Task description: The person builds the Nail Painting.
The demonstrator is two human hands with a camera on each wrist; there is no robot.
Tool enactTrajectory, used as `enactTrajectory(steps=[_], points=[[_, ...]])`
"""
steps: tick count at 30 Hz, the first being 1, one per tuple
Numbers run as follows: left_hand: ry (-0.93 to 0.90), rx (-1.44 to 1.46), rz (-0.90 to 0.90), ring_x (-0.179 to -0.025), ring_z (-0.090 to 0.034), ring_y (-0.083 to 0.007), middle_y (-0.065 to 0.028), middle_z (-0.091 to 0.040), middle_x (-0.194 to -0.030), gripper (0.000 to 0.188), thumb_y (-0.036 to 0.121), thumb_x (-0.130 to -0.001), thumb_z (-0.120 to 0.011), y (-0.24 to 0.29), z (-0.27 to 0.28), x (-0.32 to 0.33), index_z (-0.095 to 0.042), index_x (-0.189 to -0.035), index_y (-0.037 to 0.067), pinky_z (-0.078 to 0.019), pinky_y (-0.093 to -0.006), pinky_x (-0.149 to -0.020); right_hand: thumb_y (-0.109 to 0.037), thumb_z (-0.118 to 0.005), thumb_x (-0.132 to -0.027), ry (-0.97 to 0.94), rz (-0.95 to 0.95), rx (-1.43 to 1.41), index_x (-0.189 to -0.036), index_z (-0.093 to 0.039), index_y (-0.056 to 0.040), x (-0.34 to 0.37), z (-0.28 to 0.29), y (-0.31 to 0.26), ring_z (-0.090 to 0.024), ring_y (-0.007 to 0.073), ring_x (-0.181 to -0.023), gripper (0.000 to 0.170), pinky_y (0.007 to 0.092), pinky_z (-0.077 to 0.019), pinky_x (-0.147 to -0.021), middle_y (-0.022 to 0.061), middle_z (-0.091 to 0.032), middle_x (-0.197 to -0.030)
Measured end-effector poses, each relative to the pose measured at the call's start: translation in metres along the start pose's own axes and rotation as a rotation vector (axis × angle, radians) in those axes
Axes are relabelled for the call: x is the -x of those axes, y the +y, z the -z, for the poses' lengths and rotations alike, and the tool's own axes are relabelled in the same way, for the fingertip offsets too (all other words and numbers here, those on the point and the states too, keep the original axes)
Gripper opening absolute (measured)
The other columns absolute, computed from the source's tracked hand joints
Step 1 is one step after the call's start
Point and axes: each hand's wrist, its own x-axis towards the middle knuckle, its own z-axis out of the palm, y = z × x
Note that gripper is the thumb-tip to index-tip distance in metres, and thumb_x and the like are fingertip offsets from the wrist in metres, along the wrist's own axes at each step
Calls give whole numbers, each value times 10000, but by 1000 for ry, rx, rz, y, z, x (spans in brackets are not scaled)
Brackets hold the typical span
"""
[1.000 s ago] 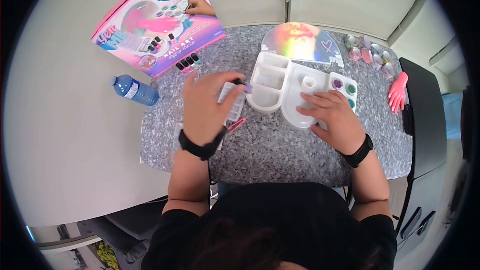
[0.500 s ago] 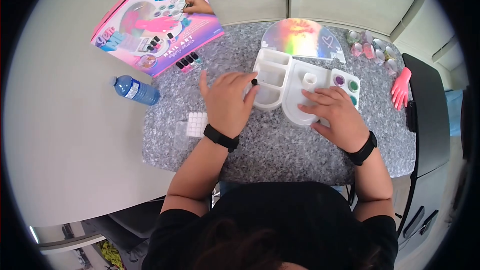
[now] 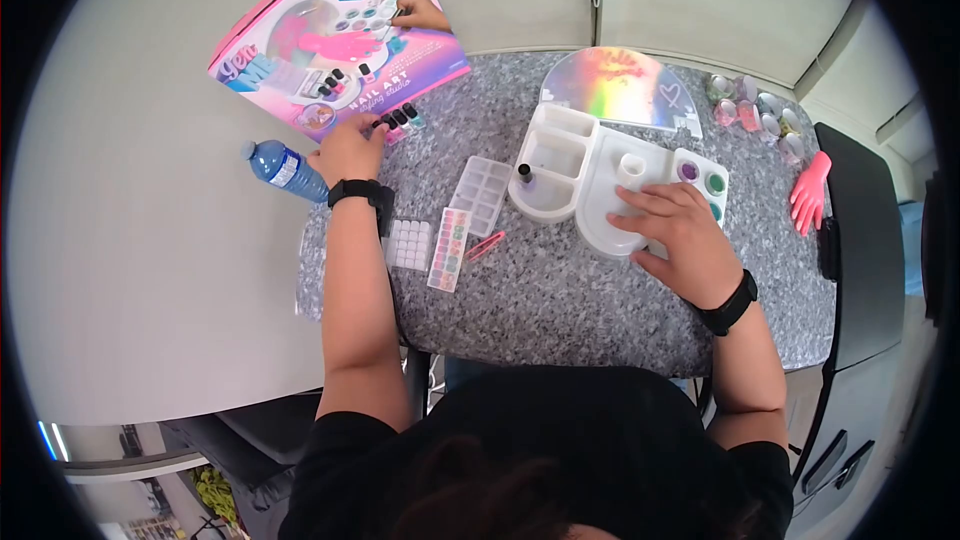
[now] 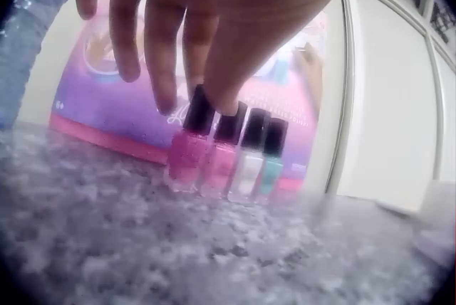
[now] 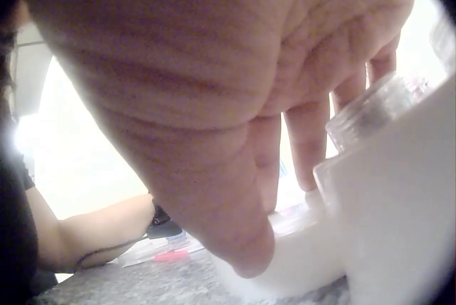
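Note:
My left hand (image 3: 350,152) is at the row of small nail polish bottles (image 4: 246,173) before the box. In the left wrist view, thumb and index finger pinch the black cap of the dark pink nail polish bottle (image 4: 187,159), which stands upright at the row's end. Beside it stand pale pink, white and teal ones. My right hand (image 3: 685,240) rests with fingers spread on the white plastic station (image 3: 605,215), near its round post (image 3: 632,166). A black-capped purple bottle (image 3: 526,174) stands in the front compartment of the three-part tray (image 3: 545,213).
Behind the bottles stands the nail art box (image 3: 340,40), with a water bottle (image 3: 286,170) to its left. Nearer me lie a clear sectioned tray (image 3: 480,195), a gem sheet (image 3: 449,250), a white-squared tray (image 3: 409,244) and pink tweezers (image 3: 486,245). Glitter pots (image 3: 748,115) and a pink model hand (image 3: 810,190) are right.
My left hand set the purple bottle into the tray's front compartment, let go, and moved left to the bottle row. My right hand stays on the station.

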Motion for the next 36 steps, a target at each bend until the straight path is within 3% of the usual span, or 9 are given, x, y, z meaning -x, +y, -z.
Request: enactTrajectory(steps=[4, 7, 10, 11, 12, 14, 19, 29, 36], points=[[116, -154, -1, -1156, -763, -277, -9, -860, -1034, 178, 406, -959, -854, 2, 0, 11, -885, -1093, 293, -384, -571, -1069, -84, -904, -795, -7, 0, -16, -1327, -819, -191, 0, 1, -1, -628, 324, -1414, 550, 505, -435, -1236, 51, -711, -1553], [384, -133, -195, -1040, -777, -291, -47, -852, -1019, 216, 392, -976, -841, 19, 35, 44, -882, -1060, 197, -424, -553, -1007, -84, -903, -796, -3, 3, -10, -1328, -817, -194, 0, 0, 0, -629, 325, -1412, 550, 508, -435, -1232, 53, -713, -1550], [164, 502, -533, -998, -779, -306, -73, -837, -1010, 176, 304, -960, -850, 54, 61, 80, -862, -1030, 144, -512, -483, -923, -83, -902, -797, 4, 8, 3, -1330, -815, -198, 0, -2, 1, -631, 327, -1408, 552, 508, -436, -1230, 55, -714, -1547], [74, 563, -650, -970, -783, -345, -141, -824, -1003, 142, 99, -936, -863, 71, 70, 94, -843, -1061, 34, -593, -420, -916, -84, -902, -798, 3, 15, 13, -1332, -814, -200, 0, -2, 1, -632, 328, -1405, 554, 507, -437, -1230, 55, -714, -1546], [116, 495, -776, -1052, -777, -332, -113, -829, -1029, 144, 166, -925, -875, 84, 71, 107, -849, -1025, 66, -563, -433, -977, -84, -902, -798, 0, 13, 13, -1332, -814, -200, 0, -2, 1, -632, 328, -1405, 554, 507, -437, -1230, 55, -714, -1546], [8, 456, -778, -1316, -693, -266, -7, -839, -1136, 169, 313, -916, -880, 102, 66, 130, -856, -1026, 187, -308, -535, -1228, -83, -901, -798, 2, 14, -1, -1333, -814, -202, 0, 0, 1, -635, 328, -1400, 556, 505, -438, -1229, 56, -710, -1552], [-9, 402, -1050, -1441, -650, -260, 84, -835, -1170, 165, 356, -916, -871, 116, 36, 120, -831, -998, 219, -148, -699, -1303, -78, -901, -798, -3, -1, -16, -1337, -815, -206, 1, 0, 1, -628, 320, -1407, 560, 499, -437, -1233, 49, -705, -1560], [83, 247, -1040, -1468, -628, -246, 121, -822, -1136, 170, 389, -880, -864, 114, 15, 113, -817, -948, 240, -44, -787, -1313, -80, -909, -789, -4, -10, -21, -1332, -821, -214, 2, 0, 1, -628, 299, -1395, 566, 494, -434, -1235, 24, -704, -1563], [112, 295, -919, -1441, -642, -289, -1, -822, -1253, 422, 422, -903, -869, 98, 14, 103, -807, -1277, 238, -83, -786, -1316, -81, -904, -792, -19, -19, -15, -1329, -823, -208, 0, 1, 0, -625, 303, -1401, 558, 495, -431, -1237, 28, -708, -1557]])
